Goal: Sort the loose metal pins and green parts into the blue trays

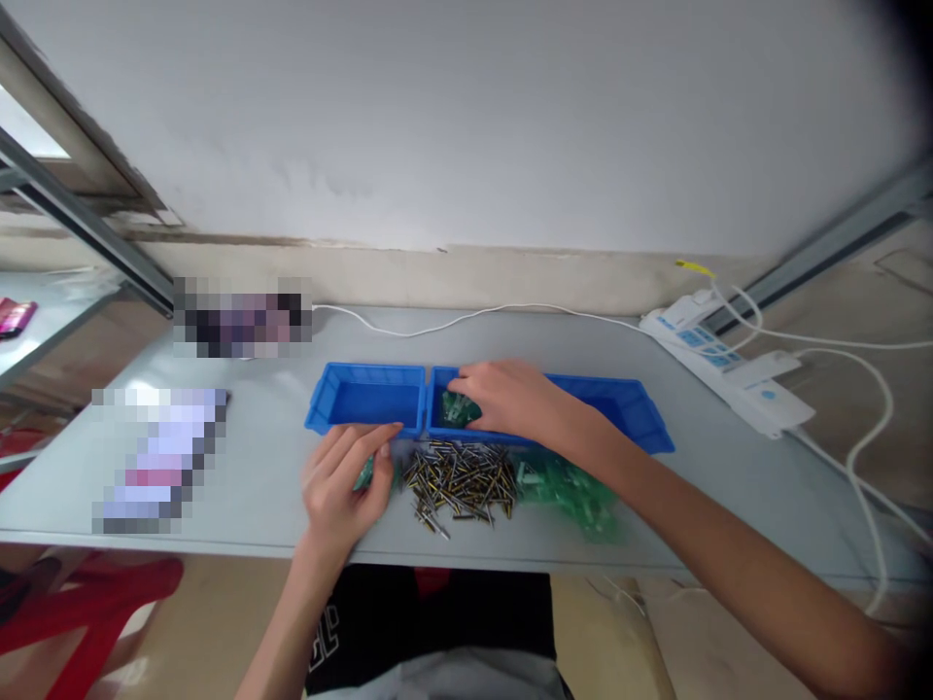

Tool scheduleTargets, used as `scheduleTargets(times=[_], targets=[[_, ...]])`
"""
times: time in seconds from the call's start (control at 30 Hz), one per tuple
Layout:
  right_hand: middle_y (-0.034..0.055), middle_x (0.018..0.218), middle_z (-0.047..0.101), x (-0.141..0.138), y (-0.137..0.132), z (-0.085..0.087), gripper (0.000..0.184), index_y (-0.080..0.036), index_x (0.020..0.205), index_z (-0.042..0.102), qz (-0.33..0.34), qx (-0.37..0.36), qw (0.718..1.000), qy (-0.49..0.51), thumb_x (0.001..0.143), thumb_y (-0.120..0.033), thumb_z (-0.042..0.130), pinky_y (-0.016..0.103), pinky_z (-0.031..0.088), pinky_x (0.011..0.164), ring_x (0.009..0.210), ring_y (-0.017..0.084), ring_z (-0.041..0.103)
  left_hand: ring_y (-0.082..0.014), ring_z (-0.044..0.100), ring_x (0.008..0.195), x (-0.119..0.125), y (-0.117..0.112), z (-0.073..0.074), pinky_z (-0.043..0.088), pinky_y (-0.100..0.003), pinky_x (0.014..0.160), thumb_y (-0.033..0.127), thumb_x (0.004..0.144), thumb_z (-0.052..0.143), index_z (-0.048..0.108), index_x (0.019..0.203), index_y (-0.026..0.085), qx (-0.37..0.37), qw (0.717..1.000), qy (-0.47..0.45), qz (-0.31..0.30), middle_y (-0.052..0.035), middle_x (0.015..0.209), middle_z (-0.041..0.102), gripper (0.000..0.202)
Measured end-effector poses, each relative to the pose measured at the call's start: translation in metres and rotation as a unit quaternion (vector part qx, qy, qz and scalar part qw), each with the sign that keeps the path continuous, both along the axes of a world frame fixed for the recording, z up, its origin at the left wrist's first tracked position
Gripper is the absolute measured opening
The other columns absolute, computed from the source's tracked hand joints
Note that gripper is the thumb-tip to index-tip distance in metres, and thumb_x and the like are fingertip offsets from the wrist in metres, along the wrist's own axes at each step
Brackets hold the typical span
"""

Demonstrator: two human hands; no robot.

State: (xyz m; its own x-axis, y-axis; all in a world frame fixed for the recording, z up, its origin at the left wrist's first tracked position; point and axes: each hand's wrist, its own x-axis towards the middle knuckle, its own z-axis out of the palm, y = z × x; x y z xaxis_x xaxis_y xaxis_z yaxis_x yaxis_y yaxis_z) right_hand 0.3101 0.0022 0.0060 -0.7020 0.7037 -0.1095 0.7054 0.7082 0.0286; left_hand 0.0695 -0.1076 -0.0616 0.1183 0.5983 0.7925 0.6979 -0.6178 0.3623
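Note:
My right hand [502, 394] reaches into the middle blue bin [435, 413], its fingers and thumb curled around a clump of small green translucent pieces [457, 408]. Beside the left bin's front edge, my left hand [342, 481] rests low over the table, fingers bent, with more green pieces [364, 473] showing between thumb and palm. A pile of thin metal pins [459, 481], silver and brass coloured, lies between my hands in front of the bins. To its right, under my right forearm, spreads a heap of green translucent pieces [572, 491], partly blurred.
The left blue bin [375, 399] and right blue bin [627, 413] flank the middle one. A white power strip [721, 360] with cables lies at the right. Two pixelated items [164, 462] sit on the left. A white cable [466, 316] runs along the back of the grey table [255, 506].

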Motion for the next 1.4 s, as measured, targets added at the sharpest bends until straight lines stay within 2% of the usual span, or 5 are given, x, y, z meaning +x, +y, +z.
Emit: scheduleTargets(times=[0.63, 0.87, 1.0, 1.1, 1.4], targets=[[0.0046, 0.096, 0.079, 0.017, 0.001, 0.008, 0.012, -0.018, 0.097, 0.081, -0.016, 0.017, 0.991, 0.131, 0.096, -0.019, 0.069, 0.029, 0.037, 0.065, 0.078, 0.018, 0.068, -0.0205, 0.076, 0.079, -0.003, 0.000, -0.004, 0.058, -0.036, 0.076, 0.008, 0.104, 0.060, 0.077, 0.117, 0.021, 0.015, 1.000, -0.012, 0.010, -0.0077, 0.094, 0.083, 0.025], [0.0022, 0.093, 0.078, -0.008, -0.069, 0.019, 0.018, -0.019, 0.102, 0.080, 0.022, -0.055, 0.899, 0.433, 0.091, -0.013, 0.068, 0.024, 0.050, 0.073, 0.077, 0.015, 0.068, -0.0205, 0.072, 0.083, -0.001, -0.012, 0.004, 0.061, -0.032, 0.070, 0.035, 0.107, 0.069, 0.065, 0.146, 0.023, -0.045, 0.993, -0.099, -0.039, -0.0110, 0.108, 0.080, 0.041], [0.0010, 0.093, 0.074, -0.034, -0.110, 0.003, 0.025, -0.019, 0.108, 0.079, -0.006, -0.121, 0.845, 0.520, 0.088, -0.010, 0.068, 0.023, 0.051, 0.069, 0.070, 0.012, 0.063, -0.0184, 0.067, 0.079, -0.009, -0.033, 0.016, 0.058, -0.029, 0.069, 0.033, 0.105, 0.073, 0.075, 0.132, 0.025, -0.151, 0.974, -0.156, -0.058, -0.0075, 0.097, 0.071, 0.028], [0.0008, 0.100, 0.073, -0.046, -0.129, -0.007, 0.033, -0.021, 0.113, 0.080, -0.035, -0.219, 0.805, 0.550, 0.088, -0.005, 0.066, 0.021, 0.054, 0.068, 0.074, 0.012, 0.065, -0.0205, 0.072, 0.091, -0.018, -0.052, 0.016, 0.062, -0.029, 0.071, 0.036, 0.103, 0.076, 0.077, 0.127, 0.026, -0.210, 0.955, -0.193, -0.078, -0.0125, 0.120, 0.073, 0.025], [0.0023, 0.114, 0.069, -0.062, -0.158, -0.035, 0.056, -0.030, 0.135, 0.073, -0.084, -0.275, 0.753, 0.592, 0.085, -0.005, 0.066, 0.027, 0.063, 0.084, 0.088, 0.015, 0.069, -0.0152, 0.072, 0.058, -0.012, -0.095, -0.008, 0.060, -0.020, 0.048, 0.041, 0.099, 0.080, 0.079, 0.117, 0.023, -0.308, 0.879, -0.361, -0.037, -0.0061, 0.090, 0.081, 0.026]])
